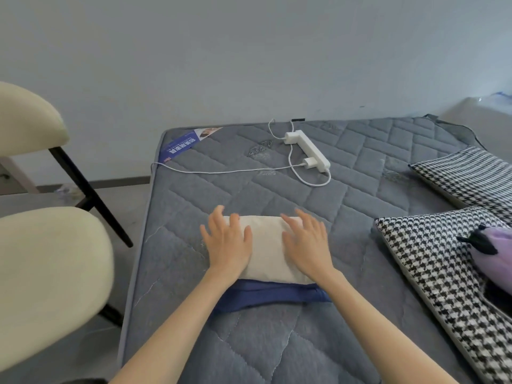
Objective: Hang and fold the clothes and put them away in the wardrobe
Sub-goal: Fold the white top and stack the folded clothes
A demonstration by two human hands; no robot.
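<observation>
Hands flat on the work, both of them. My left hand (227, 245) lies on the nine o'clock end of the folded cream cloth garment (266, 245), fingers straight and spread wide, gripping nothing. My right hand (307, 245) presses the three o'clock end the same way, fingers wide and flat. The cream bundle sits on the grey quilted mattress (249, 342), stacked on a navy blue garment (271, 295) whose edge shows at its six o'clock side. At one o'clock, well apart, I see a white power strip (310, 151) with a thin white cable (221, 171) trailing over the mattress. Black-and-white houndstooth cushions (432, 273) lie at three o'clock, with a purple plush toy (493, 259) on the nearer one. A cream upholstered chair (50, 273) with black legs stands at nine o'clock, beside the mattress.
</observation>
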